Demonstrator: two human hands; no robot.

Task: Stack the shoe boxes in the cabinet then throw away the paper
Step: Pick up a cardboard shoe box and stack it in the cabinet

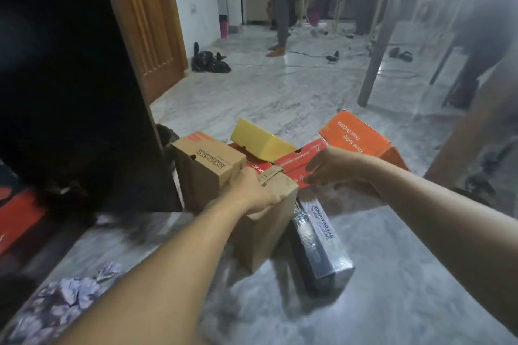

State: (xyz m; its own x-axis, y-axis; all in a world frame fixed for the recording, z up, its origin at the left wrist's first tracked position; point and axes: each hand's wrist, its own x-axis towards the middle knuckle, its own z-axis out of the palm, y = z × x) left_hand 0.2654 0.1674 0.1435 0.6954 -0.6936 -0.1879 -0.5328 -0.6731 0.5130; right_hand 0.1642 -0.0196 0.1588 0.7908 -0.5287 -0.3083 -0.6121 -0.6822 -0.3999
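Left hand [253,190]: laid over the top edge of the brown shoe box [260,221] at centre frame, fingers curled on its lid flap.
Right hand [333,168]: fingers pinched on the edge of the red box [301,161] just behind.
Boxes: clustered on the marble floor [392,274]; a second brown box [207,168] left of centre, a yellow box [260,140] tilted on top, an orange box [356,134] at right, a black box [319,235] lying beside the brown one.
Paper [61,297]: crumpled, lower left.
Cabinet [70,78]: dark, upper left.
Background: a person [280,3] is seen standing.
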